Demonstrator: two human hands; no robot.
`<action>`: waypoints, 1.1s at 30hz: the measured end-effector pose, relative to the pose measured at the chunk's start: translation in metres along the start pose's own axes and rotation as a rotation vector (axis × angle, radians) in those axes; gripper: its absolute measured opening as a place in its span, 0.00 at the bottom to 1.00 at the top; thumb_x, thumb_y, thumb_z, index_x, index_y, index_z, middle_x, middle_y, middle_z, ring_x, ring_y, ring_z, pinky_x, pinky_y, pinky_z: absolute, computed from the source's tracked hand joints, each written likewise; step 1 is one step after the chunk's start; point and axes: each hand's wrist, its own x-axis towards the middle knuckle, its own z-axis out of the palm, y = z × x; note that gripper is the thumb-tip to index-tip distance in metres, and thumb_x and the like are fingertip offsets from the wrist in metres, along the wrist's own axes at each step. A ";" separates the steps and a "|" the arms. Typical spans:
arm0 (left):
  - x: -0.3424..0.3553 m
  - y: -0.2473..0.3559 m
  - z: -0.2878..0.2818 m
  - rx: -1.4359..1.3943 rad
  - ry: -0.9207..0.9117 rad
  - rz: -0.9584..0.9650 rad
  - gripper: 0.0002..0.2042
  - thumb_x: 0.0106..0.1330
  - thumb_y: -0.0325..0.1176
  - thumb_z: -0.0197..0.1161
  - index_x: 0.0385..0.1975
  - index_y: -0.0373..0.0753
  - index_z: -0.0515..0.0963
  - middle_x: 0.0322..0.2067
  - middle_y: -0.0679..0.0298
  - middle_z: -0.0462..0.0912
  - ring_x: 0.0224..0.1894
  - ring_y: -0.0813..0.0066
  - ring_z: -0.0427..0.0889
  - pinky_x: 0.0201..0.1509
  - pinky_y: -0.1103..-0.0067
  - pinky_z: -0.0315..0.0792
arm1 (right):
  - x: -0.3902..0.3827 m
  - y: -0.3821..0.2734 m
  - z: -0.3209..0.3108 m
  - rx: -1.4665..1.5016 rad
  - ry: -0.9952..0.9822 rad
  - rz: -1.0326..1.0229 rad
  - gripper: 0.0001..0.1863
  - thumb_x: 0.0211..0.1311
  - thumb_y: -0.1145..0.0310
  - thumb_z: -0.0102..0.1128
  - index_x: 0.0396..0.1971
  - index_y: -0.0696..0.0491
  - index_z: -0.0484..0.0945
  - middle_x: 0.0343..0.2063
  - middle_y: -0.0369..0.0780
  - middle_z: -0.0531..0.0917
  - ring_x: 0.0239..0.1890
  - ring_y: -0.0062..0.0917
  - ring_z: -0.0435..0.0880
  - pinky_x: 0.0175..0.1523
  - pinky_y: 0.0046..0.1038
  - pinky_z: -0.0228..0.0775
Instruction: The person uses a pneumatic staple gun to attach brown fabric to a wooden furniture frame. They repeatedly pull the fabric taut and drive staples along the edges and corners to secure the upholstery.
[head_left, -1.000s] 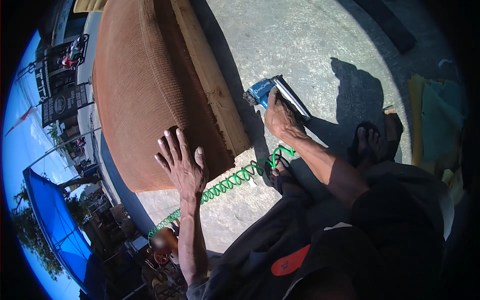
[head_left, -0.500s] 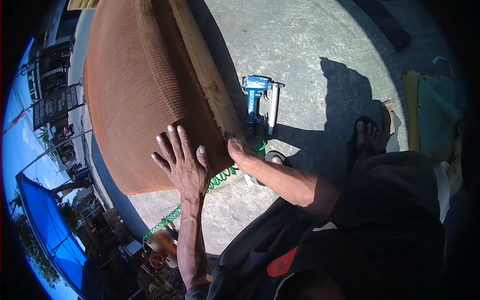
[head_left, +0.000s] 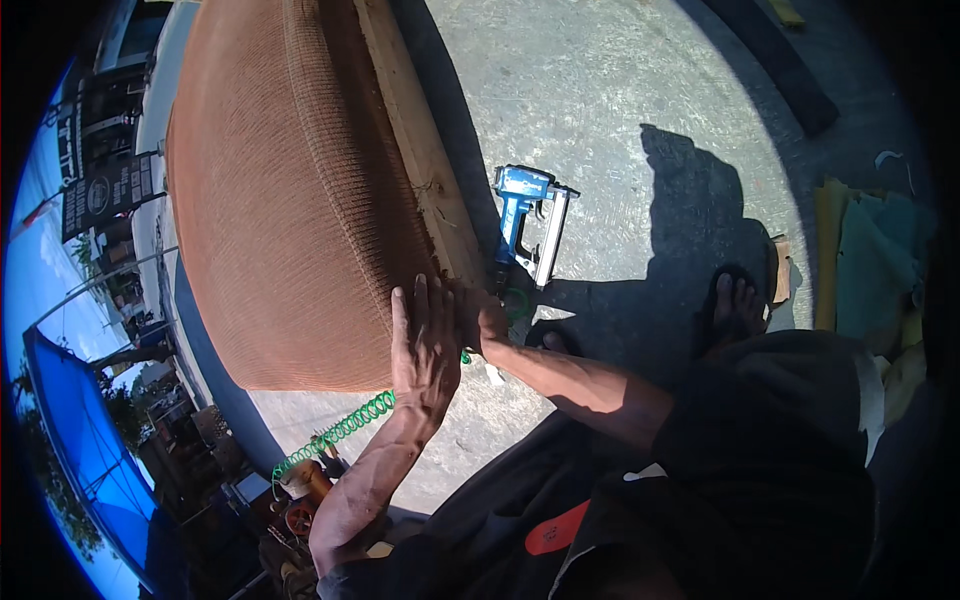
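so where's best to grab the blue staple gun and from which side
The staple gun lies on its side on the ground, so I'd take it by the blue handle, coming from above. The palm would likely suit the side away from the silver bar, since the open gap between handle and bar looks wide enough for curled fingers.

Passage over sunlit concrete (head_left: 580, 90), right of timber edge (head_left: 425, 180); staple gun (head_left: 516, 205), coiled hose (head_left: 355, 420) obstruct.

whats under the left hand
Brown ribbed fabric shows around the left hand, beside the wooden strip. The patch directly beneath is covered, so its state cannot be seen; nor can I tell whether the right hand reaches under there.
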 end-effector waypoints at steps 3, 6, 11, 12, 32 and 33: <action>0.003 0.006 -0.001 0.081 -0.076 0.060 0.26 0.73 0.44 0.50 0.67 0.36 0.70 0.68 0.54 0.69 0.75 0.54 0.58 0.81 0.52 0.42 | 0.010 0.027 -0.009 0.025 0.131 0.109 0.13 0.65 0.61 0.59 0.44 0.54 0.77 0.31 0.50 0.86 0.38 0.49 0.87 0.42 0.46 0.79; 0.002 0.011 0.005 0.220 -0.124 0.085 0.26 0.72 0.44 0.50 0.66 0.38 0.71 0.69 0.54 0.68 0.75 0.54 0.59 0.81 0.53 0.42 | 0.026 0.029 -0.066 0.239 0.382 0.174 0.17 0.68 0.59 0.56 0.46 0.58 0.70 0.44 0.55 0.78 0.49 0.50 0.80 0.50 0.48 0.75; 0.003 0.016 0.008 0.300 -0.152 0.127 0.24 0.72 0.43 0.49 0.65 0.41 0.72 0.69 0.54 0.68 0.75 0.53 0.59 0.81 0.54 0.42 | 0.073 0.038 -0.094 0.521 0.276 0.560 0.32 0.57 0.60 0.69 0.55 0.58 0.62 0.49 0.54 0.76 0.51 0.48 0.80 0.59 0.43 0.71; -0.001 0.017 0.008 0.278 -0.125 0.123 0.24 0.71 0.42 0.51 0.63 0.40 0.73 0.68 0.55 0.70 0.74 0.54 0.60 0.81 0.54 0.43 | 0.071 0.032 -0.101 0.601 0.312 0.541 0.37 0.54 0.59 0.73 0.57 0.58 0.60 0.51 0.52 0.75 0.52 0.43 0.79 0.59 0.41 0.72; 0.005 0.019 0.020 0.185 -0.044 0.083 0.23 0.65 0.39 0.56 0.59 0.39 0.79 0.65 0.58 0.75 0.72 0.61 0.65 0.79 0.47 0.46 | -0.082 0.072 -0.111 1.059 -0.411 0.173 0.13 0.62 0.61 0.68 0.41 0.52 0.82 0.27 0.34 0.84 0.28 0.17 0.80 0.36 0.28 0.74; 0.006 0.019 0.020 0.178 -0.037 0.076 0.23 0.65 0.39 0.56 0.59 0.39 0.79 0.65 0.58 0.75 0.72 0.61 0.65 0.79 0.46 0.46 | -0.083 0.071 -0.110 1.004 -0.397 0.142 0.14 0.61 0.60 0.69 0.41 0.53 0.82 0.27 0.36 0.84 0.29 0.18 0.80 0.37 0.28 0.74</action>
